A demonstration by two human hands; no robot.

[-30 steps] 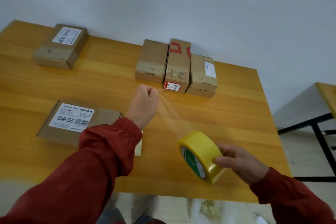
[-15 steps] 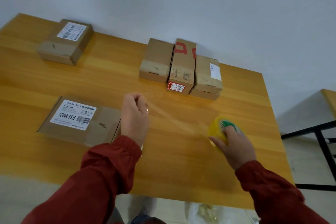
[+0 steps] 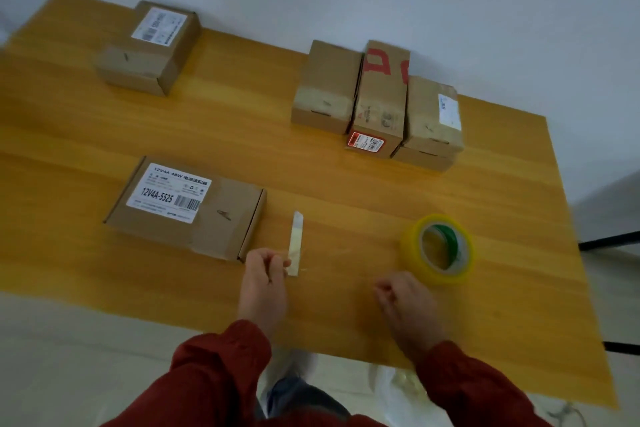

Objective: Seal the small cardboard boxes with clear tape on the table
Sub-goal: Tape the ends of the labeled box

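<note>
A: where's the tape?
B: yellow tape roll (image 3: 439, 248) lies flat on the wooden table (image 3: 242, 121), hole up, green inner core visible. nobody's holding it; it sits just beyond the right hand (image 3: 407, 305)

A: right hand state?
B: fingers curled loosely over the table near its front edge, grip on nothing I can see. a clear strip may run from it toward the left hand but the frame is too blurred, can't tell

A: left?
B: left hand (image 3: 265, 282) has thumb and fingers pinched shut on the near end of a pale strip (image 3: 296, 243). the strip stretches away from the hand across the table, just right of the flat labelled box (image 3: 187, 208), not touching it. whether the strip lies on the table or is lifted off it, can't tell

A: boxes?
B: flat labelled box is front left, white barcode label on top, flap side facing the left hand. another labelled box (image 3: 149, 47) at the far left. a cluster at the back centre: plain box (image 3: 327, 87), tall box with red marks (image 3: 381, 97) touching it, and a stacked pair (image 3: 431, 121) pressed against that one's right side

A: sleeves?
B: both red, coming in from the bottom edge
</note>
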